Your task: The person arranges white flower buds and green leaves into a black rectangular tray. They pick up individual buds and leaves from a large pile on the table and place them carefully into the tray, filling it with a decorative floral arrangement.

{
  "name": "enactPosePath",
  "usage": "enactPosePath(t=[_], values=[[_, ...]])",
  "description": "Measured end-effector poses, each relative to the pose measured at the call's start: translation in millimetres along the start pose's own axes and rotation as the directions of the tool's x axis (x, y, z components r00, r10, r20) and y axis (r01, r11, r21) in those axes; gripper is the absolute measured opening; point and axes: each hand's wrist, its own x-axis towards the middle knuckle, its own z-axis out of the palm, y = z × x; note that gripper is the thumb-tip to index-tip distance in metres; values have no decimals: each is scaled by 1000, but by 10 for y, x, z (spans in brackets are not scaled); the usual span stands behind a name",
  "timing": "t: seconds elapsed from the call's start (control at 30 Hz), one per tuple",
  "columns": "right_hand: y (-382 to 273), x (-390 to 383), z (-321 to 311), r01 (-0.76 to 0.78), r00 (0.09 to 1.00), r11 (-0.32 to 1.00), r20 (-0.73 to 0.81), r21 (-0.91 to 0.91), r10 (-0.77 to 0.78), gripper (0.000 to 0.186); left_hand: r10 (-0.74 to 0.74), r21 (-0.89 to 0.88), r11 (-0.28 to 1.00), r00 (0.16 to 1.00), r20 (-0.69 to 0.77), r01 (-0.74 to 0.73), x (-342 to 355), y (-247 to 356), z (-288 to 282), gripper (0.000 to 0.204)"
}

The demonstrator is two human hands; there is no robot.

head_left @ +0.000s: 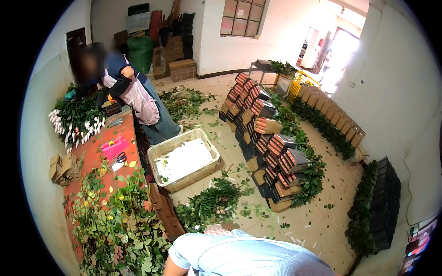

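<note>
A tiled floor (235,138) spreads over the middle and right, littered with leaves and white scraps. On it, right of centre, stand rows of stacked wrapped bundles (267,142) with pink-and-brown fronts; their foliage is partly hidden behind the wrapping. Along the left runs a long red surface (94,149), its near end mostly covered by a broad heap of leafy stems (124,221), green with some yellow and brownish leaves.

At the near edge a light blue shirt (239,255) fills the lower middle, with a short stretch of bare arm (174,268) just right of the heap. Both hands lie out of view, so I cannot tell whether they are open or closed, or what they hold or touch; the stems are the things nearest that arm.

At the far left a co-worker (138,99) in a pale pink apron leans over the surface, the head blurred. One teal-gloved hand (70,95) reaches into a dark green bunch with white-covered heads (78,122); the other is hard to make out. Beside the surface sits a cream crate (184,177) whose white contents are too bright to separate. Smaller still are a pink holder (114,147) and dark-handled scissors (120,157).
</note>
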Motion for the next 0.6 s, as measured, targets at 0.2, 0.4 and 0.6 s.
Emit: enactPosePath(t=[0.2,0.4,0.6], values=[[-89,55,62,6,999,996,34,87,-9,40,-19,-6,1000,1000,-14,19,-104,-11,17,45],[-91,189,142,33,995,962,80,271,-57,42,-86,-15,996,996,-32,86,-268,-103,-8,45],[-399,505,-151,-73,923,835,355,545,-151,48,-378,-49,926,918,-118,375,-1059,-411,-131,45]])
